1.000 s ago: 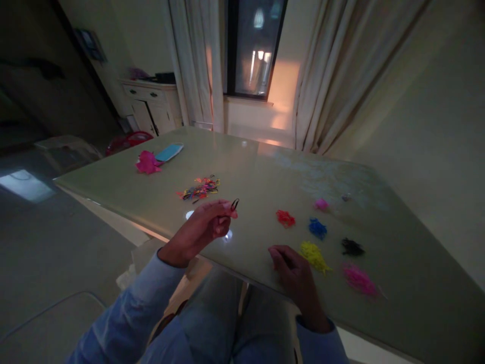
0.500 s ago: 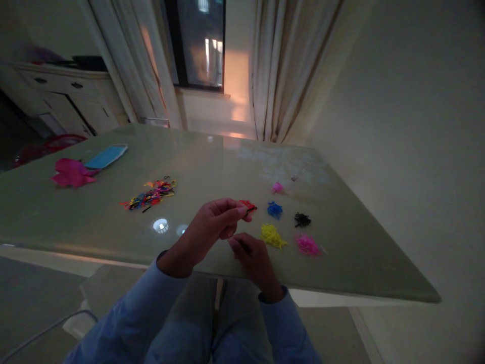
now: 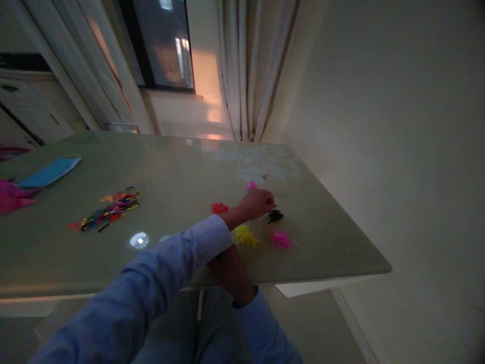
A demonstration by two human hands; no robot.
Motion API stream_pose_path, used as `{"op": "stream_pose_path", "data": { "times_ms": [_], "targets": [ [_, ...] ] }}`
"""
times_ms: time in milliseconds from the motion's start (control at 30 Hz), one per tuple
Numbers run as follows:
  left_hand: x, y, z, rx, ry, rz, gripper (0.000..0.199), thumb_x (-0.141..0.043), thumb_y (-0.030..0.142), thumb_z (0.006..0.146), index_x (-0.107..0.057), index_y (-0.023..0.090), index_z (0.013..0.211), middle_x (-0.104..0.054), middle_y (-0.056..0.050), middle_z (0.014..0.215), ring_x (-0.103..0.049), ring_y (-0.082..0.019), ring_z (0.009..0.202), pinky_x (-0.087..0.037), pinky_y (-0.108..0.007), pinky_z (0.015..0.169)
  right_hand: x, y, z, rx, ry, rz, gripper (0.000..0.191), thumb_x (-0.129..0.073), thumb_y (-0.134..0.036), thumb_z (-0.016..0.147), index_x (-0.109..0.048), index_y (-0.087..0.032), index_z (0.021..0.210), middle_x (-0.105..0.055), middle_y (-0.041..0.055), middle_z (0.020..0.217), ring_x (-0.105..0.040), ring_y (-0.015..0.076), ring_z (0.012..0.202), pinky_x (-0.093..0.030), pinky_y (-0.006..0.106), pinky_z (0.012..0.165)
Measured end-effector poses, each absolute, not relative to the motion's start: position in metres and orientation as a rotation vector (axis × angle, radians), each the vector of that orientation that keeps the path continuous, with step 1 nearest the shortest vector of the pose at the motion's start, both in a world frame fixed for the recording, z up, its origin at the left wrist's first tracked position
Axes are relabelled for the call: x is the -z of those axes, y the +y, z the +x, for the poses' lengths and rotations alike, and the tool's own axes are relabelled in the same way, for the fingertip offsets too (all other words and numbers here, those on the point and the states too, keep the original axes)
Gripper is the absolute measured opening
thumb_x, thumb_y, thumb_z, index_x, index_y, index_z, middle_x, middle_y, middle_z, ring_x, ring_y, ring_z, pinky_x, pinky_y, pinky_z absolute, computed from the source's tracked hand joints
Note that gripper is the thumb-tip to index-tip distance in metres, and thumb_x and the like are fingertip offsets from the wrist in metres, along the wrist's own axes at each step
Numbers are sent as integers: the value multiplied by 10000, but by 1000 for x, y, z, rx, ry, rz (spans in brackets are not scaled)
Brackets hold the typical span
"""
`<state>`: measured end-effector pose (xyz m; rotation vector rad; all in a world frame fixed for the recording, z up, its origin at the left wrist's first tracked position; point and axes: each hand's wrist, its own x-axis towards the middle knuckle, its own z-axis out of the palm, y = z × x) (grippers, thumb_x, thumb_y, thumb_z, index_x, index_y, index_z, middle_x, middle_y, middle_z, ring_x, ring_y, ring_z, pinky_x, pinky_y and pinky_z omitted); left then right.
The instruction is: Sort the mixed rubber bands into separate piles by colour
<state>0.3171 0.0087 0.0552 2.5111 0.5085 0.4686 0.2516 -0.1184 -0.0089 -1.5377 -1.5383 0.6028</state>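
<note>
My left hand (image 3: 256,203) reaches across to the right, its fingers pinched together just above the black pile of small bands (image 3: 275,215); what it grips is too small to name. My right hand (image 3: 229,268) is near the table's front edge, partly under my left sleeve, its fingertips hidden. Around my hands lie a red pile (image 3: 219,208), a yellow pile (image 3: 245,235), a bright pink pile (image 3: 280,238) and a small pink bunch (image 3: 251,186). The blue pile is hidden behind my left hand. Farther left is a mixed-colour heap of bands (image 3: 109,211).
A blue face mask (image 3: 51,172) and a pink cloth-like item (image 3: 13,196) lie at the left of the glossy table (image 3: 170,167). A small clear object (image 3: 264,175) sits toward the back right. Curtains and a window stand behind.
My left hand has moved right from beside the red pile to the black one, its forearm now crossing over my right hand. The view has turned to the right.
</note>
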Motion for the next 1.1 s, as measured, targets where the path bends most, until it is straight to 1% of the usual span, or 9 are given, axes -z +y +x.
{"op": "stream_pose_path", "data": {
  "times_ms": [167,300,400,467,533,600,800,933,1100],
  "targets": [
    [-43,14,335,-412,511,2548,145,-599,76,751,-728,134,786,-739,-72,804,-641,-152,709,-494,-271,714,1,-118,252,-638,-1350,-1311,268,-620,-102,798,-719,-220,1017,-761,55,1003,-686,217,908,-540,306,834],
    [-38,16,337,-389,505,2552,113,-634,82,734,-728,135,767,-729,-69,777,-636,-155,683,-492,-282,704,-1,-118,252,-647,-1339,-1331,294,-600,-96,816,-713,-227,1053,-756,46,1054,-682,211,964,-536,310,887],
    [-38,16,336,-396,506,2540,95,-651,104,739,-732,138,777,-732,-64,780,-639,-150,687,-495,-276,707,3,-117,252,-645,-1349,-1342,259,-614,-97,803,-719,-212,1010,-760,66,1008,-686,223,907,-537,304,827],
    [-40,17,332,-413,508,2526,95,-651,118,751,-734,137,794,-739,-64,793,-646,-147,699,-497,-266,709,7,-117,253,-652,-1380,-1374,177,-621,-111,800,-722,-202,914,-760,70,900,-684,227,819,-523,296,732],
    [-43,18,324,-443,516,2512,104,-645,138,775,-737,136,823,-748,-70,830,-656,-148,728,-499,-261,723,9,-117,252,-671,-1443,-1429,98,-623,-144,811,-703,-191,780,-736,57,765,-663,216,712,-477,279,630],
    [-48,19,309,-502,534,2490,122,-628,156,802,-738,138,852,-753,-72,865,-662,-147,753,-501,-260,744,10,-117,252,-690,-1481,-1463,140,-616,-164,824,-674,-177,697,-697,37,672,-627,187,634,-418,259,571],
    [-62,22,233,-786,676,2257,151,-603,207,828,-742,150,841,-739,-31,772,-616,-114,638,-484,-223,662,7,-119,250,-743,-1395,-1363,179,-560,-262,911,-716,-178,893,-712,23,769,-627,149,672,-430,233,619],
    [-59,22,172,-912,885,2094,183,-596,245,825,-742,147,873,-738,-33,767,-601,-114,599,-468,-215,597,5,-120,250,-704,-1420,-1391,204,-554,-294,912,-712,-180,854,-703,28,779,-620,151,691,-433,237,628],
    [-38,20,96,-906,1056,2136,285,-491,110,790,-756,179,867,-757,-40,826,-658,-146,712,-500,-253,705,3,-120,251,-676,-1457,-1456,260,-544,-367,928,-704,-172,867,-647,7,683,-566,138,610,-412,233,574]
  ]
}}
